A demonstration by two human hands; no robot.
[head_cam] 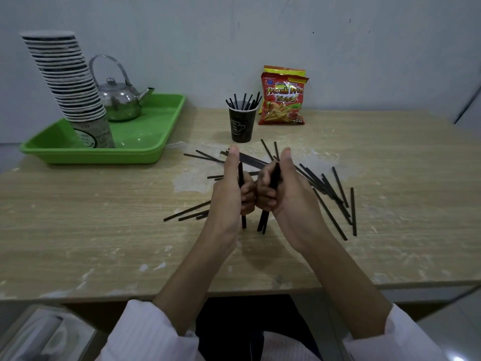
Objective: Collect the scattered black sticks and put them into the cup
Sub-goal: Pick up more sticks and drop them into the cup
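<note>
Thin black sticks (330,213), fisted hands

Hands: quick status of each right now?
Left hand: closed, holding black sticks upright.
Right hand: closed, holding a small bundle of black sticks.

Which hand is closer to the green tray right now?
Left. The left hand holds sticks just right of the green tray, on the tray's side; the right hand is beside it, farther from the tray.
</note>
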